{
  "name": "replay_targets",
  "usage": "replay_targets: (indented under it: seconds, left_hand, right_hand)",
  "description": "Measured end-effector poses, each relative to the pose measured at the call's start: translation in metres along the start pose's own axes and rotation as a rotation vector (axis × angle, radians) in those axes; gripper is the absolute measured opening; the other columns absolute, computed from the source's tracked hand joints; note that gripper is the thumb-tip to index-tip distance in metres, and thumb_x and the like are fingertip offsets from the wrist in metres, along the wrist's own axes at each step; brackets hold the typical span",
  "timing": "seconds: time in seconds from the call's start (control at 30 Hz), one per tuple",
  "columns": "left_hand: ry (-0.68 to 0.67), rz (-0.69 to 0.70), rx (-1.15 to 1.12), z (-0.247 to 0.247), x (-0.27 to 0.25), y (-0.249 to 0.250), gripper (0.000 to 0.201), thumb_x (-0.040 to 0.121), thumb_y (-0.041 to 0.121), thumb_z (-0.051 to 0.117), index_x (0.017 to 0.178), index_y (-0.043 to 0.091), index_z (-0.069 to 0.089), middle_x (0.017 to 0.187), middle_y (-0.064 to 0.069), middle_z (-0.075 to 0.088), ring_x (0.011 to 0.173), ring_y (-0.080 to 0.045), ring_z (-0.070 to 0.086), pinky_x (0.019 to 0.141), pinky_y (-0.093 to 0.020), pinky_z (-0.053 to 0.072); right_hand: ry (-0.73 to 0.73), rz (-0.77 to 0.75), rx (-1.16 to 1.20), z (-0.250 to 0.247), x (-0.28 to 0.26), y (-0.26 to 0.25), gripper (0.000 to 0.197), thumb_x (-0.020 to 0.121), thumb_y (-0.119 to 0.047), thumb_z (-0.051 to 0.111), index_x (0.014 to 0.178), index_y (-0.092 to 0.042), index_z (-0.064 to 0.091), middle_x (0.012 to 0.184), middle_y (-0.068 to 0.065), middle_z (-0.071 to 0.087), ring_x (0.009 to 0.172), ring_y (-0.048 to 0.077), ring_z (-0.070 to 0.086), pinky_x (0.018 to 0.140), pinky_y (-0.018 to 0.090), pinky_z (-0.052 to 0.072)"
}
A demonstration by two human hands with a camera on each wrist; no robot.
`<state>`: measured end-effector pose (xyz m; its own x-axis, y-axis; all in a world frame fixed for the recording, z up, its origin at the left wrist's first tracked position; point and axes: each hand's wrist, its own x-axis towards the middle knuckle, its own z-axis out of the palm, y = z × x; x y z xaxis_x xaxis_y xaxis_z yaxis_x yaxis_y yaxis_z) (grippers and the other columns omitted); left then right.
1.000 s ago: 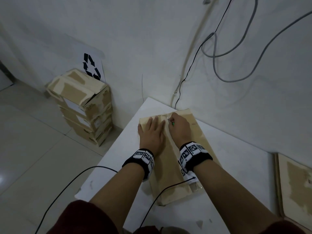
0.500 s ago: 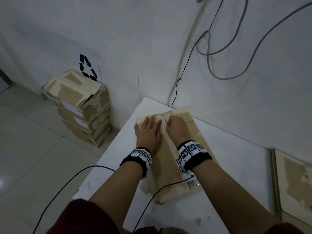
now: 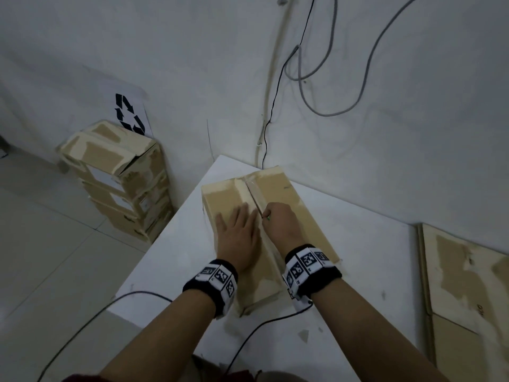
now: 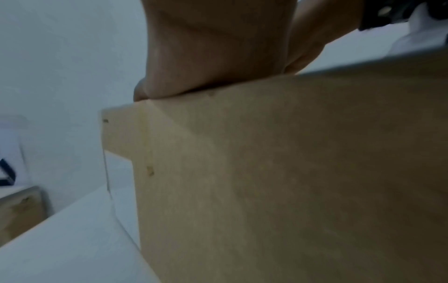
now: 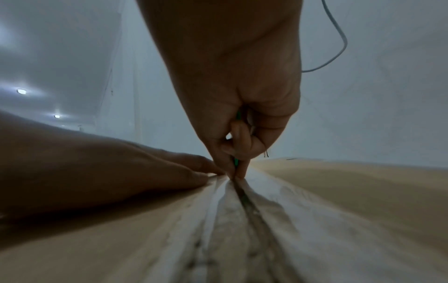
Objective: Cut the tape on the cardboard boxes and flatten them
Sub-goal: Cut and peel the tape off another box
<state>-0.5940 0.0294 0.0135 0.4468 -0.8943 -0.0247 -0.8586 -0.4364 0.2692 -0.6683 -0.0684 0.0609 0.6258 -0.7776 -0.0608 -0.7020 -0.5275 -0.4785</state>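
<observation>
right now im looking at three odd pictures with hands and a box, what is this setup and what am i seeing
No machine here: a person works with bare hands, wearing a camera on the head and one on each wrist, on black bands with square markers.

The wide picture is from the head camera, looking down. A cardboard box lies on a white table. The left hand lies flat on it, fingers straight, holding it down. The right hand grips a thin green-handled cutter at the taped seam along the box's middle.

The left wrist picture shows the box's side below the palm. The right wrist picture looks along the seam.

Stacked boxes stand on the floor; flattened cardboard lies at the right.
</observation>
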Motion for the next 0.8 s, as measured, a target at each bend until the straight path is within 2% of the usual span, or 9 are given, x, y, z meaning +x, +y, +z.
replay_targets:
  seconds: [0.07, 0.13, 0.23, 0.3, 0.57, 0.63, 0.73, 0.8]
  left_hand:
    - [0.027, -0.001, 0.021, 0.006, -0.006, 0.002, 0.073, 0.089, 0.045, -0.01, 0.154, 0.025, 0.015, 0.162, -0.003, 0.009, 0.149, -0.023, 0.006, 0.115, -0.059, 0.0]
    - [0.029, 0.008, 0.029, 0.005, -0.007, 0.0, 0.075, 0.087, 0.046, -0.012, 0.154, 0.025, 0.015, 0.162, -0.003, 0.011, 0.149, -0.023, 0.007, 0.115, -0.057, 0.0]
    - [0.028, -0.002, 0.022, 0.004, -0.008, 0.001, 0.057, 0.1, 0.042, 0.007, 0.154, 0.025, 0.016, 0.161, -0.002, 0.011, 0.149, -0.022, 0.006, 0.116, -0.056, -0.001]
    - [0.036, -0.024, -0.002, 0.006, -0.007, 0.003, 0.052, 0.103, 0.037, 0.018, 0.154, 0.026, 0.017, 0.162, -0.001, 0.012, 0.149, -0.02, 0.005, 0.117, -0.055, -0.003]
    - [0.04, -0.012, 0.013, 0.01, -0.002, 0.0, 0.05, 0.104, 0.034, 0.021, 0.153, 0.026, 0.02, 0.161, -0.001, 0.013, 0.149, -0.021, 0.007, 0.115, -0.057, -0.001]
    - [0.037, -0.011, 0.017, 0.011, -0.002, -0.001, 0.05, 0.104, 0.034, 0.02, 0.153, 0.025, 0.02, 0.161, -0.002, 0.013, 0.149, -0.022, 0.007, 0.115, -0.057, 0.0]
    - [0.016, -0.009, 0.019, 0.011, -0.001, -0.001, 0.05, 0.104, 0.034, 0.02, 0.153, 0.025, 0.019, 0.161, -0.002, 0.012, 0.148, -0.023, 0.007, 0.115, -0.058, -0.001]
    - [0.004, -0.01, 0.025, 0.013, 0.0, 0.0, 0.05, 0.103, 0.034, 0.02, 0.153, 0.024, 0.02, 0.161, -0.004, 0.013, 0.148, -0.024, 0.008, 0.114, -0.059, 0.001]
  right_hand:
    - [-0.009, -0.003, -0.006, 0.0, -0.008, 0.004, 0.011, 0.089, -0.008, 0.056, 0.09, -0.003, 0.066, 0.094, 0.014, 0.066, 0.087, 0.032, 0.062, 0.073, 0.036, 0.049]
    - [-0.012, 0.002, 0.007, -0.002, -0.022, 0.008, 0.01, 0.088, -0.007, 0.057, 0.086, -0.002, 0.065, 0.091, 0.014, 0.066, 0.085, 0.032, 0.062, 0.073, 0.038, 0.051]
    - [-0.009, 0.023, 0.024, -0.007, -0.05, 0.018, 0.01, 0.088, -0.008, 0.058, 0.083, -0.002, 0.065, 0.085, 0.013, 0.065, 0.079, 0.029, 0.061, 0.071, 0.041, 0.053]
    - [-0.011, 0.052, 0.022, -0.009, -0.068, 0.023, 0.011, 0.088, -0.007, 0.057, 0.081, -0.002, 0.064, 0.082, 0.011, 0.064, 0.074, 0.027, 0.06, 0.066, 0.038, 0.052]
    - [0.018, 0.155, 0.117, -0.006, -0.117, 0.042, 0.013, 0.086, -0.003, 0.056, 0.075, 0.001, 0.061, 0.078, 0.014, 0.061, 0.073, 0.025, 0.059, 0.064, 0.039, 0.048]
    - [0.041, 0.182, 0.177, -0.006, -0.128, 0.045, 0.015, 0.085, -0.002, 0.058, 0.071, -0.003, 0.058, 0.074, 0.009, 0.058, 0.07, 0.02, 0.056, 0.06, 0.033, 0.045]
    - [0.075, 0.232, 0.233, -0.005, -0.142, 0.048, 0.025, 0.088, -0.005, 0.06, 0.068, -0.016, 0.054, 0.068, -0.006, 0.051, 0.061, 0.003, 0.047, 0.054, 0.017, 0.035]
    - [0.103, 0.261, 0.247, -0.003, -0.15, 0.051, 0.027, 0.09, -0.007, 0.062, 0.068, -0.019, 0.054, 0.066, -0.011, 0.049, 0.06, 0.001, 0.047, 0.052, 0.012, 0.033]
